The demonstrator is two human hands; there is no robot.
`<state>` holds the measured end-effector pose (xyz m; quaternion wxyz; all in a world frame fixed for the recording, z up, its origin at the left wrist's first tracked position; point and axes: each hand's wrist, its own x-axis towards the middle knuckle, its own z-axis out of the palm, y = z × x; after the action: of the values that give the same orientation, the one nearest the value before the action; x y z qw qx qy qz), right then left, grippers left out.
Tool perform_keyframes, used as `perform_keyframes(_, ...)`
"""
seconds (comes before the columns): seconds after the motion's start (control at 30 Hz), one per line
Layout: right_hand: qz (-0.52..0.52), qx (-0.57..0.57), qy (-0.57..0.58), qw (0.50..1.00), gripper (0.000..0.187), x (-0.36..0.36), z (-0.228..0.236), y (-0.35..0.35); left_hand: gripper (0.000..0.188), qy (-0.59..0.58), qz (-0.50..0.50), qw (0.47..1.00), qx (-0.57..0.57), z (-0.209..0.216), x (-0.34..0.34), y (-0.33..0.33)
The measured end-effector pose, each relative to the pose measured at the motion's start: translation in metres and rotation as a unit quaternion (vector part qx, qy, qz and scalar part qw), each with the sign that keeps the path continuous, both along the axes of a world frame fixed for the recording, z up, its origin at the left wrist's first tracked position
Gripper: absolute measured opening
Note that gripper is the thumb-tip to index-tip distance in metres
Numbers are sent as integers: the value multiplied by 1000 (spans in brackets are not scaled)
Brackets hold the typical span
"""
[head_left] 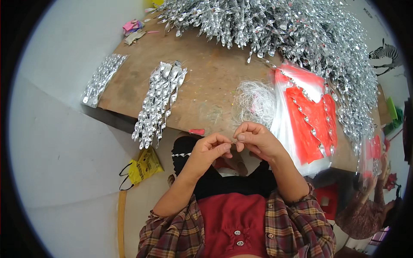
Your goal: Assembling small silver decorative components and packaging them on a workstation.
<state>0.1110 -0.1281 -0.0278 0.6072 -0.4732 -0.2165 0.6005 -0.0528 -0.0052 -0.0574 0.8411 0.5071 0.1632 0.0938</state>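
Note:
My left hand [207,154] and my right hand [261,140] meet in front of the table's near edge, both with thumb and fingers pinched. Whatever lies between the fingertips is too fine to make out. Just beyond my right hand sits a loose tangle of thin transparent line [254,101]. A bundle of twisted silver spiral strips [158,96] hangs over the table edge, ahead and to the left of my left hand. Close to that hand, a small red scrap [197,132] rests on the edge.
A large heap of silver spirals [275,26] covers the table's [202,64] far right. Red sheets [301,116] lie on transparent plastic bags [282,129]. A packed silver bundle [104,79] is at the left edge, a yellow bag [147,167] below. Another person [363,213] is at right.

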Motion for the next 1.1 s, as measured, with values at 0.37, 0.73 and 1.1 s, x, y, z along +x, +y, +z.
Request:
perform_keyframes(0.37,-34,11,-37,999,13,10,2,-4,13,14,52,992,113,8,-1,-7)
perform_keyframes(0.73,-72,94,-648,752,22,-16,17,-3,12,56,90,983,153,12,9,-10)
perform_keyframes(1.1,-133,39,-222,965,10,-24,4,5,14,16,107,979,172,-1,8,-10)
